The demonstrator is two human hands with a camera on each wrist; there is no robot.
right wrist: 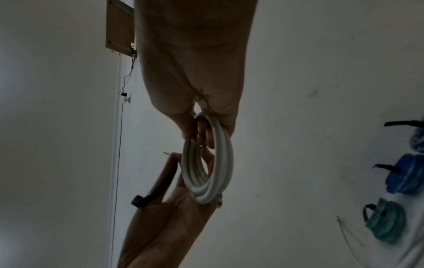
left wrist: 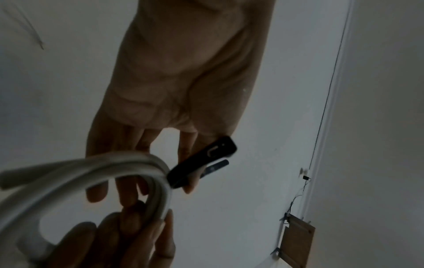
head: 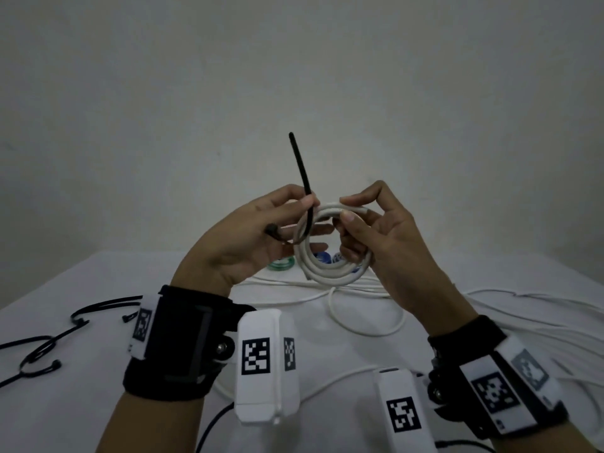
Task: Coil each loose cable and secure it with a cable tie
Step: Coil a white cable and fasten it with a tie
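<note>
White cable coil hangs above the surface, pinched by the right hand; the left hand pinches a black cable tie. A loosened grip could let loops spring apart.

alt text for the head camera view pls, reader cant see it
Two hands held above a white table: the right hand grips a coiled white cable while the left hand pinches a black cable tie threaded through it. Loose white cables and spare black ties lie below.

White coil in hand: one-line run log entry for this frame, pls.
stage: tying | right hand: holds white coil | left hand: pinches black cable tie, threaded through coil | tie: not closed | table: spare ties, loose cables
</note>
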